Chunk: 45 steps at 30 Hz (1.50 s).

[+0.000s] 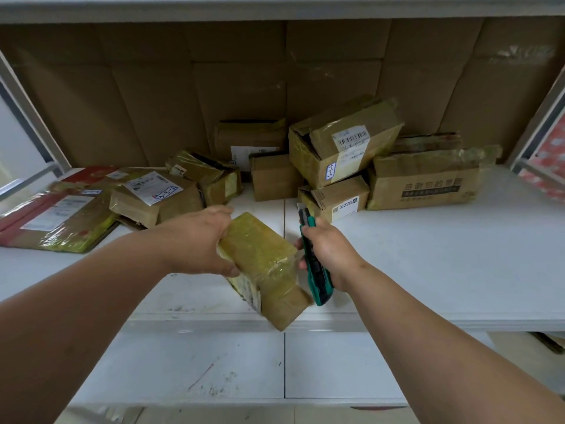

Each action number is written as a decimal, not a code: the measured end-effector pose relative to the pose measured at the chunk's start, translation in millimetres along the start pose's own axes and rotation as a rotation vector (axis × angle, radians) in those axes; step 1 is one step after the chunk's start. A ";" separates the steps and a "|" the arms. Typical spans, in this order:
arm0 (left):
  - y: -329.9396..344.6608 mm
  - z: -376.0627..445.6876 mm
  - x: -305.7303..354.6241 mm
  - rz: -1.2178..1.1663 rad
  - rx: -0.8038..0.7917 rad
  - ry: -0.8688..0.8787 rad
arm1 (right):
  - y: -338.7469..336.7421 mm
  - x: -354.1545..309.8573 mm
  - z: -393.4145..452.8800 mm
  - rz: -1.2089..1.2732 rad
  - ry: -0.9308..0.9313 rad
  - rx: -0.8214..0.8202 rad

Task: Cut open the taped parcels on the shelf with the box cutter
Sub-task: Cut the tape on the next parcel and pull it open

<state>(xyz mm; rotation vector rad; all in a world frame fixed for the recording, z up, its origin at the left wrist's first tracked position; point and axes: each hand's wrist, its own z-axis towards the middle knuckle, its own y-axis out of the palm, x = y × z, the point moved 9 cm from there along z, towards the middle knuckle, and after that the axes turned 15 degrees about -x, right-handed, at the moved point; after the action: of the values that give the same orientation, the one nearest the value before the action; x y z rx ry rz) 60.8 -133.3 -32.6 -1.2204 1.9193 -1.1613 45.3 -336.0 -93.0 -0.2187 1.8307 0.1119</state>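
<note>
The white shelf [428, 255] carries everything. Toward its back wall, a heap of taped cardboard parcels [345, 145] sits behind the hands, some already slit, with a flat red-edged parcel [52, 218] far to the shelf's left side. At the shelf's front edge, a small tape-wrapped parcel [263, 264] hangs tilted, partly over the edge, the left hand [198, 240] gripping its upper end. Just right of it, the right hand [330, 249] grips a green box cutter [315, 261], blade end pointing toward the back wall.
</note>
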 end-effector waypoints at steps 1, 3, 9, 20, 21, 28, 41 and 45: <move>-1.6 -0.1 4.8 -0.024 0.015 0.027 | -1.2 0.1 -1.2 -0.011 -0.003 0.002; -0.5 3.8 14.8 0.034 -0.013 0.064 | -6.0 -0.4 -3.8 0.011 -0.010 0.012; 8.9 26.2 27.4 0.223 -0.122 0.013 | -26.9 1.3 -16.1 -0.048 0.031 -0.056; 6.7 42.6 54.1 -0.076 -0.054 0.116 | -37.6 13.7 -37.0 -0.106 0.076 -0.205; 4.7 42.0 55.7 -0.081 -0.022 0.121 | -38.2 13.5 -37.6 -0.117 0.074 -0.212; -4.0 34.7 64.9 0.046 0.090 0.108 | -38.0 10.1 -37.7 -0.166 0.060 -0.248; -4.2 33.4 64.8 0.041 0.083 0.078 | -33.6 -14.7 -34.4 -0.402 0.139 -0.207; -2.2 34.5 62.3 0.051 0.063 0.041 | -35.0 -16.8 -39.8 -0.439 0.140 -0.228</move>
<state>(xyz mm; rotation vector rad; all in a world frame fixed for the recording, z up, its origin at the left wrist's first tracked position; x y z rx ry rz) 64.0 -203.0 -47.4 -1.1158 1.9173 -1.2198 19.3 -376.2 -64.9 -0.7984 1.8650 -0.0036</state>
